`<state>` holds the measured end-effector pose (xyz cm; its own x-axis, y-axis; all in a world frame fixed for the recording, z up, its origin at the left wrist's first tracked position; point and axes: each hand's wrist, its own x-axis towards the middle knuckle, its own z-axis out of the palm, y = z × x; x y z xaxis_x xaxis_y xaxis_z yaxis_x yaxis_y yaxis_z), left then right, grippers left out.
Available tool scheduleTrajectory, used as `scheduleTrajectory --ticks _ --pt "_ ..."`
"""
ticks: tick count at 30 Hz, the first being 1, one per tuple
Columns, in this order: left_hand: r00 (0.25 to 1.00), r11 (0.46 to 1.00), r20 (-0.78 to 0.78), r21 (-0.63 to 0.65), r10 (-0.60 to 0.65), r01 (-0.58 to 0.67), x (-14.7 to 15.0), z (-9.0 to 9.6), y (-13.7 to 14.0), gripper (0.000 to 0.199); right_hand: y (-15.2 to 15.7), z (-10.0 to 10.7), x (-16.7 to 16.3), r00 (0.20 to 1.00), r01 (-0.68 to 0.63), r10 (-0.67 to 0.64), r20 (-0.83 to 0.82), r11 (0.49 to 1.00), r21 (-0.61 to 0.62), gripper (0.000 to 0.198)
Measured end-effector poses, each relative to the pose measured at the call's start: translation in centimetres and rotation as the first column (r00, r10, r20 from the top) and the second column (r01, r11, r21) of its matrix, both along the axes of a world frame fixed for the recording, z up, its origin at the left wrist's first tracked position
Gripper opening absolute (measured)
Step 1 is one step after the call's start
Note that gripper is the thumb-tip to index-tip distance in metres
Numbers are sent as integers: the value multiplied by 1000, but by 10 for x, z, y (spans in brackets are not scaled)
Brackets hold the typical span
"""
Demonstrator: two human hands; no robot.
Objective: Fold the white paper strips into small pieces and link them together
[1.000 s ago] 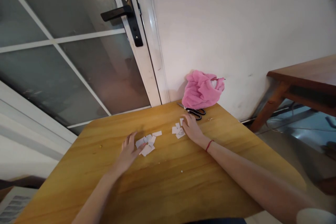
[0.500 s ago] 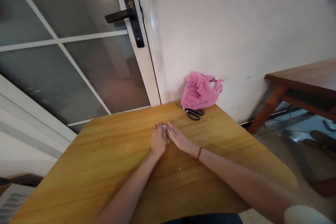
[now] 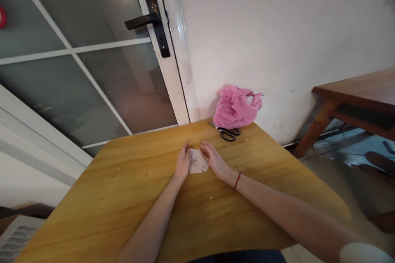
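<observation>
Several small white paper pieces [image 3: 196, 165] lie in an overlapping heap on the wooden table [image 3: 148, 197], between my two hands. My left hand [image 3: 183, 162] stands on its edge along the heap's left side, fingers stretched forward and palm turned inward. On the right side, my right hand [image 3: 214, 159] is slightly cupped around the heap, its fingertips close to the paper. Neither hand grips anything. A red string bracelet [image 3: 237, 181] circles my right wrist.
Black-handled scissors [image 3: 228, 132] lie at the table's far right, partly under a crumpled pink cloth [image 3: 237, 107]. Small crumbs dot the tabletop. A glass door [image 3: 123, 86] and a white wall [image 3: 262, 37] border the far side; another wooden table [image 3: 354, 94] stands right.
My hands have moved apart and turned from lying over the papers to standing at their sides. The paper heap between them now shows.
</observation>
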<state>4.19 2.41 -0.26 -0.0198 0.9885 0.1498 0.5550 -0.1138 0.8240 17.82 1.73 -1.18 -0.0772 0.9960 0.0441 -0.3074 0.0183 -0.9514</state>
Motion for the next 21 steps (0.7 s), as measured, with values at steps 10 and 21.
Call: scheduleTrajectory --ticks 10,21 --pt "992 993 -58 3 -114 115 4 1 -3 44 -3 9 1 996 -46 43 -78 998 -37 30" --pt "969 993 -218 -42 -116 109 -20 15 -2 44 3 21 28 1000 -29 29 4 999 -28 28"
